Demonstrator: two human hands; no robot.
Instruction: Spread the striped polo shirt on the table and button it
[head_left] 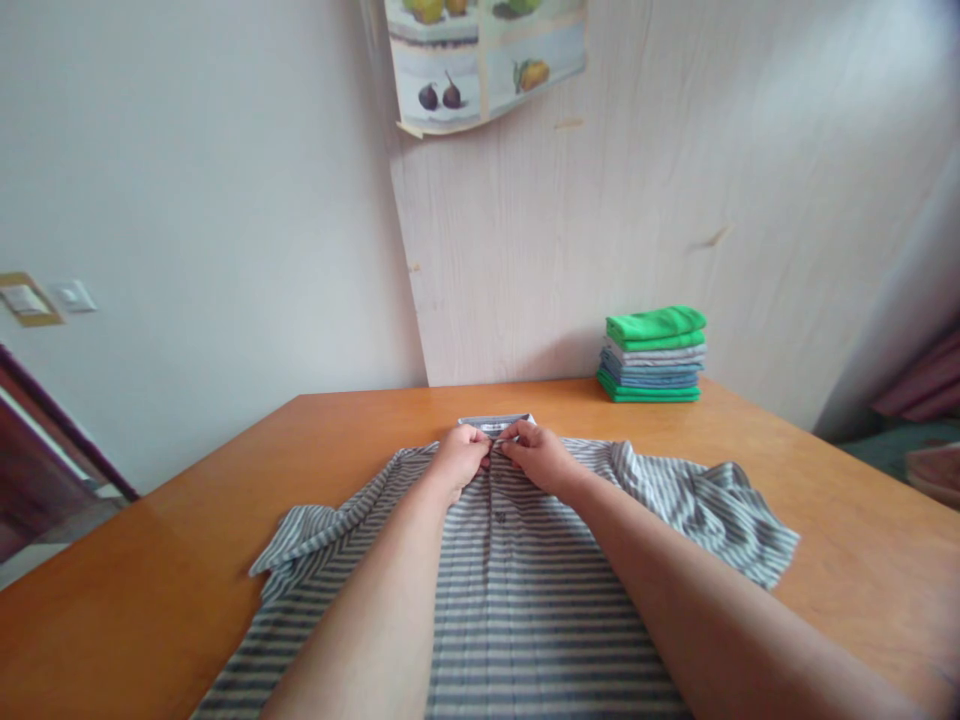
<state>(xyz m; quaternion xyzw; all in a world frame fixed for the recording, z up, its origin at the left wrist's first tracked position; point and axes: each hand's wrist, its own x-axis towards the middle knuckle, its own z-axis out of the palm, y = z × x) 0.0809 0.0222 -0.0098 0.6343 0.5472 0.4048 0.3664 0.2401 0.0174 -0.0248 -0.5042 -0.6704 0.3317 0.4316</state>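
Striped polo shirt lies flat, front up, on the orange wooden table, collar toward the far edge, hem running off the near bottom of the frame. Grey and white horizontal stripes; left sleeve spread flat, right sleeve bunched and wrinkled. Left hand and right hand meet at the top of the placket just below the collar, knuckles nearly touching. Both are pinched closed on the fabric there, fingertips gripping the two placket edges; whether a button sits between the fingers can't be made out, too small. Forearms come in from the near edge and cover the middle of the shirt. Step in hand, as I judge it: closing or straightening the neck opening, i.e. buttoning the top of the placket before folding. Next move likely calls for a fine two-finger action, one side holding the buttonhole edge steady while the other pushes through, then flattening the collar and smoothing that rumpled right sleeve. Far right on the table, against the pale wood-grain wall panel, sits a stack of folded clothes, green on top and bottom, grey and blue between, well apart from the shirt. Fruit poster hangs at the top of the wall; light switch on the white wall far left.
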